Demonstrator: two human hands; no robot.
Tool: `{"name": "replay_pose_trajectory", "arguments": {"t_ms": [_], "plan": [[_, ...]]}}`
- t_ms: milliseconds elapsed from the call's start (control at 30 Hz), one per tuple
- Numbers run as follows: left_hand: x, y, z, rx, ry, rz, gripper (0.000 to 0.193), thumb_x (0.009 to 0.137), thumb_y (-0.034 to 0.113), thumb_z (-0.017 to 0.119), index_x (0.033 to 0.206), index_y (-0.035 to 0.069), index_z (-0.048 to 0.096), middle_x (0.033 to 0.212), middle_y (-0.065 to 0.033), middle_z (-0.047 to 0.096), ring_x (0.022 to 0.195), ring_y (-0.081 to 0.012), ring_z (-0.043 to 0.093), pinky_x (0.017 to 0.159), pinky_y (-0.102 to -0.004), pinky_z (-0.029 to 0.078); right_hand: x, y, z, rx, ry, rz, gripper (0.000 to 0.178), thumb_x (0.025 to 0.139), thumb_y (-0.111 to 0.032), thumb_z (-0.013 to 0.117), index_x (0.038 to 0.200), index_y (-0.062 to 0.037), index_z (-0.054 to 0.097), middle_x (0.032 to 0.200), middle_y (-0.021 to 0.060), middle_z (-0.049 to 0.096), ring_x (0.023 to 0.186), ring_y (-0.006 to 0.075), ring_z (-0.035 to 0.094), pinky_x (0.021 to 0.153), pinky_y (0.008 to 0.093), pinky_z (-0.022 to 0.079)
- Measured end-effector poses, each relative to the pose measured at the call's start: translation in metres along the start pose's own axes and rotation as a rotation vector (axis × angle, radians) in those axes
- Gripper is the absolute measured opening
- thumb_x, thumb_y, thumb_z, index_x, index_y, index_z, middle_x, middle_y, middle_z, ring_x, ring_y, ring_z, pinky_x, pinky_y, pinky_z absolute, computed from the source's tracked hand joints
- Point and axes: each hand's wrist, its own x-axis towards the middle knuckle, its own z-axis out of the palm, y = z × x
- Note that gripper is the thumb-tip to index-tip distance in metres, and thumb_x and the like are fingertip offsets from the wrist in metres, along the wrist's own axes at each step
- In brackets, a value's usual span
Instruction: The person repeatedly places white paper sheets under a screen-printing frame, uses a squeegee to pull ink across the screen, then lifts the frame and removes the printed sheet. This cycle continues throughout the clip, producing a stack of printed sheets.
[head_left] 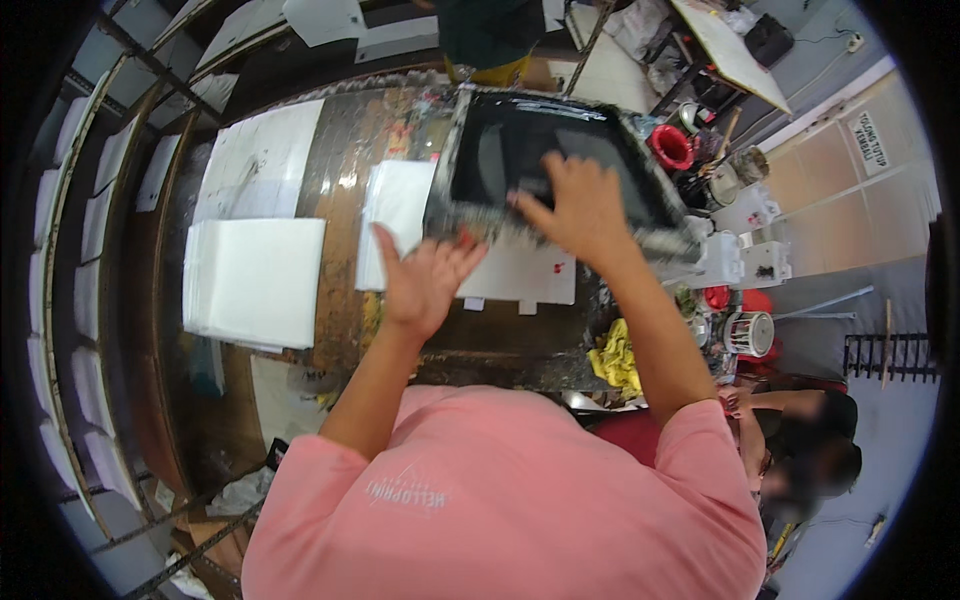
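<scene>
The screen (515,140), a framed dark panel, lies on the far right part of the table (338,180), in front of the person. The right hand (588,208) is over this screen, with the thumb spread apart from the fingers, which are bent a little; whether they touch the panel, I cannot tell (the hand is blurred). The left hand (428,290) is just before the near left corner of the screen, palm partly visible, its thumb spread wide and the other fingers stretched out; I see nothing held in it.

Under the near edge of the screen there is a white board (525,270), with a small red spot. Left of the screen lies a narrow paper pile (397,200), and farther left a larger paper stack (255,270). To the right stand a red bucket (671,147) and a white pail (748,333); a yellow cloth (617,360) lies crumpled at the near edge. Shelves (142,290) are at the far left.
</scene>
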Motion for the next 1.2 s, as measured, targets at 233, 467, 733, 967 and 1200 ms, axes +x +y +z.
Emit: {"name": "replay_pose_trajectory", "arguments": {"t_ms": [233,467,733,967,1200], "plan": [[-0.021,-0.044,-0.098,0.194,0.406,-0.361,0.124,0.092,0.091,0.042,0.165,-0.005,0.015,0.157,-0.0303,0.043,0.145,-0.0412,0.049,0.123,-0.0511,0.041,-0.007,0.048,0.126,0.232,-0.298,-0.134,0.045,0.083,-0.009,0.073,0.127,-0.0083,0.070,0.128,0.0136,0.067,0.123,0.0387,0.060,0.102,0.0520,0.050],[-0.022,-0.045,-0.127,0.207,0.290,-0.475,0.101,0.102,0.081,0.032,0.163,0.001,0.026,0.154,-0.0261,0.050,0.144,-0.0381,0.052,0.123,-0.0490,0.043,0.156,0.115,0.215,0.113,0.017,-0.010,0.048,0.088,-0.008,0.068,0.135,-0.0132,0.069,0.131,0.0090,0.072,0.127,0.0302,0.063,0.112,0.0601,0.037],[-0.035,-0.045,-0.144,0.194,0.176,-0.433,0.080,0.112,0.066,0.029,0.157,0.002,0.041,0.150,-0.0232,0.057,0.142,-0.0363,0.055,0.124,-0.0537,0.042,0.225,0.116,0.242,0.007,-0.098,-0.004,0.040,0.090,-0.014,0.069,0.130,-0.0154,0.065,0.120,0.0083,0.072,0.120,0.0312,0.066,0.108,0.0629,0.039],[-0.033,-0.048,-0.139,0.364,0.059,-0.365,0.097,0.105,0.078,0.028,0.166,0.002,0.018,0.156,-0.0282,0.049,0.146,-0.0426,0.050,0.124,-0.0552,0.039,0.131,0.088,0.210,-0.012,-0.098,-0.050,0.039,0.088,-0.016,0.071,0.126,-0.0161,0.062,0.115,0.0084,0.069,0.113,0.0333,0.066,0.099,0.0581,0.044],[-0.029,-0.050,-0.123,0.364,0.183,-0.302,0.088,0.108,0.073,0.030,0.153,-0.002,0.040,0.143,-0.0247,0.061,0.135,-0.0336,0.061,0.118,-0.0469,0.048,-0.045,0.020,0.137,0.129,-0.130,-0.098,0.043,0.083,-0.011,0.071,0.126,-0.0117,0.065,0.117,0.0078,0.069,0.112,0.0305,0.065,0.098,0.0512,0.042]]}}
